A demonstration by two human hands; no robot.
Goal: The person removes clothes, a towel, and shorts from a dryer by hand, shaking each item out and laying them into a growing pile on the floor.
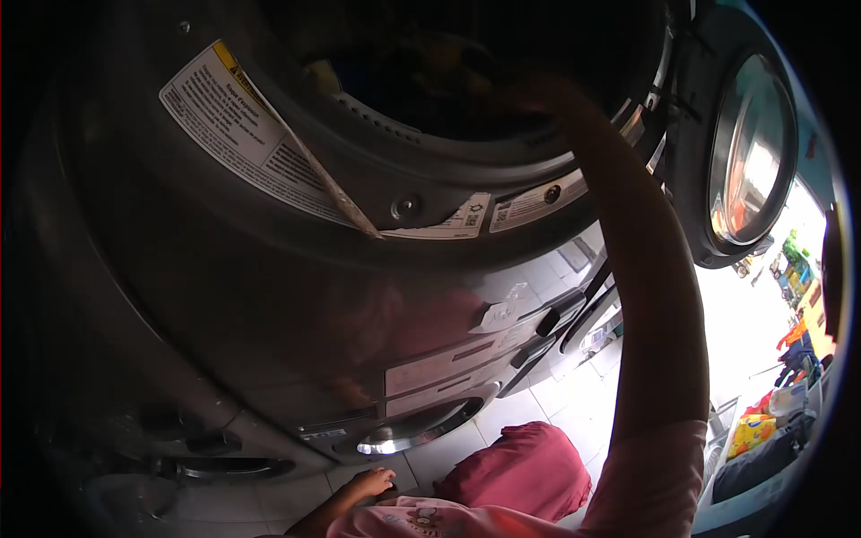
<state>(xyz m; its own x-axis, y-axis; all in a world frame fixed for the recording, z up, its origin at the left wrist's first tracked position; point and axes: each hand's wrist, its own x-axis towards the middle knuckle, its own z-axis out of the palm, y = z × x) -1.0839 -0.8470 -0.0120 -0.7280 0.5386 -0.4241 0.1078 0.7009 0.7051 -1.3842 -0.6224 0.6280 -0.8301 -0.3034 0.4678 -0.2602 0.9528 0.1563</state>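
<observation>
My right arm reaches up into the dark drum opening (pixel 421 148) of a large grey front-loading machine. In the shadow inside, my right hand (pixel 525 94) is dim and its fingers are hidden. Close by, in the drum, a yellowish cloth-like thing (pixel 448 61) shows faintly. Down at the lower edge, my left hand (pixel 369 482) hangs near my waist, fingers loosely curled, with a dark patch beneath them. Beside it, a dark pink cloth-covered shape (pixel 520 471) rises over the tiled floor.
The machine's round door (pixel 753 148) stands swung out at the right. A warning label (pixel 251 134), partly peeled, curves along the opening. Below is a second machine's round door (pixel 421 429). A basket of clothes (pixel 762 462) sits at lower right, with white floor tiles (pixel 565 394) between.
</observation>
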